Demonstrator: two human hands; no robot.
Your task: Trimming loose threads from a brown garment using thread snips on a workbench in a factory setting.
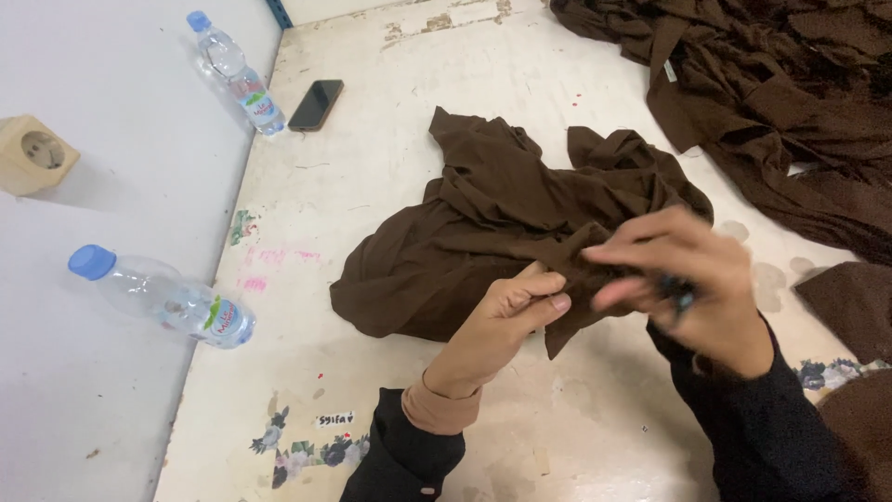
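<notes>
While my left hand (502, 321) pinches a fold of the brown garment (483, 242) between thumb and fingers, my right hand (692, 279) closes on the same edge of cloth just at its three o'clock, fingers curled over the fabric and blurred, so I cannot tell exactly how tightly they press. A small dark tool (678, 296) shows between my right fingers, too blurred to tell its kind. The garment lies crumpled on the worn cream table (372, 186), its bulk spreading from my hands toward eleven and twelve o'clock, with the near edge lifted slightly into my grip. At one to two o'clock from the garment, well apart, a larger heap of brown cloth (780, 102) covers the table's far corner, and another brown piece (850, 302) sits at three o'clock near my right sleeve. Toward ten o'clock a dark phone (316, 104) lies flat, with a clear water bottle (237, 74) with a blue cap just beside it. At nine o'clock a second water bottle (167, 297) lies on its side at the table's edge, against a white wall bearing a beige socket (32, 153).
</notes>
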